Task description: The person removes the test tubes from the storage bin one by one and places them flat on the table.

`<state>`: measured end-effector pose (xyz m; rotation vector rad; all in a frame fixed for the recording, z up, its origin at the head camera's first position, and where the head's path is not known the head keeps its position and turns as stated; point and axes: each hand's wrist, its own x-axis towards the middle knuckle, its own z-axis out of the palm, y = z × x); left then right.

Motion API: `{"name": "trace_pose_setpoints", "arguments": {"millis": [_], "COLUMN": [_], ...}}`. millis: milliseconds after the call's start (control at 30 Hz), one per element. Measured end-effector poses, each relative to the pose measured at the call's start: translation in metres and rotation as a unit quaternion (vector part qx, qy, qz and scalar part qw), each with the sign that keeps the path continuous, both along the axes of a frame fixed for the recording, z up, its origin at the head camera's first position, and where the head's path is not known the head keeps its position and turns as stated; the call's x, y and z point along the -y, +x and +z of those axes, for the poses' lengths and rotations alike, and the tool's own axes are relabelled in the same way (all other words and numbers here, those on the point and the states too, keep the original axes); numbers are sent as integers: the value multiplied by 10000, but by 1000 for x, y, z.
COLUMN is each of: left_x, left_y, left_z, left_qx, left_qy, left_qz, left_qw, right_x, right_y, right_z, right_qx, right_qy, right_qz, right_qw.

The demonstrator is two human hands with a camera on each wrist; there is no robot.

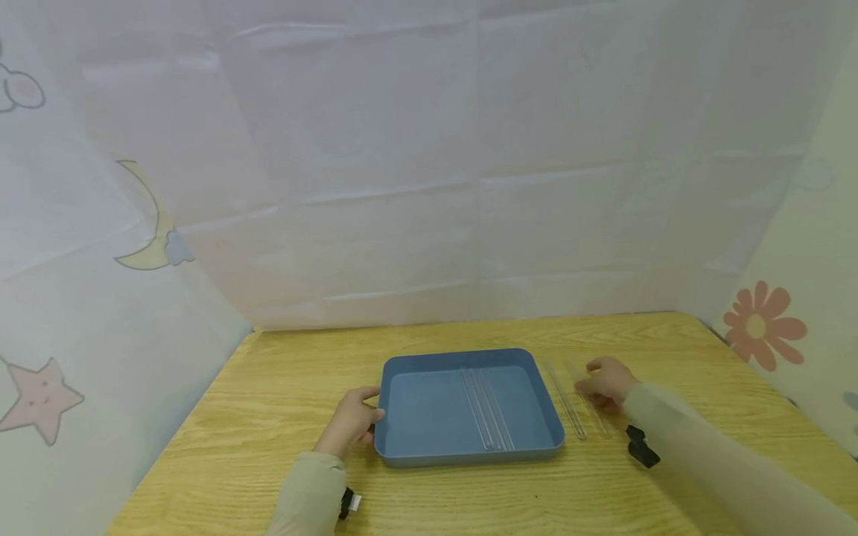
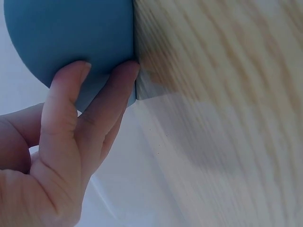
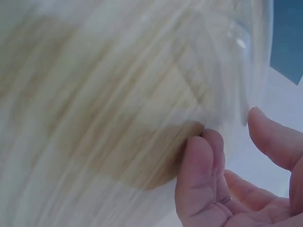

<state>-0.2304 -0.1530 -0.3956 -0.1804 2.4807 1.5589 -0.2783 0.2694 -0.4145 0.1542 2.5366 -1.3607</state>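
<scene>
A blue rectangular tray lies on the table with three clear test tubes side by side in its right half. My left hand grips the tray's left side, thumb at the rim; in the left wrist view, fingertips press its outer wall. To the right of the tray, my right hand has thumb and fingers round a clear test tube that lies slanted on the table. Another clear test tube lies between that one and the tray.
The wooden table is light yellow. White sheeting hangs behind it, and printed sheets with a star and a flower stand at the sides. Black straps are on both wrists.
</scene>
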Motion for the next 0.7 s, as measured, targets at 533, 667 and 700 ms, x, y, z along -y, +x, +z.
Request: {"name": "trace_pose_setpoints", "arguments": {"millis": [533,667,700], "left_x": [1,0,0], "left_y": [0,0,0], "left_z": [-2,-3,-3], "left_qx": [-92,-135,-142], "left_qy": [-51,-73,-83], "left_qz": [-27,-33,-34], "left_qw": [9999,9999,9999], "right_x": [-7,-9,-10], "right_y": [12,13,14], "right_z": [19,24,25], "right_qx": [233,372,407], "right_qy": [-292,-642,-712], "right_qz": [-72,-61,-58], "right_qw": [9993,9972,9966]}}
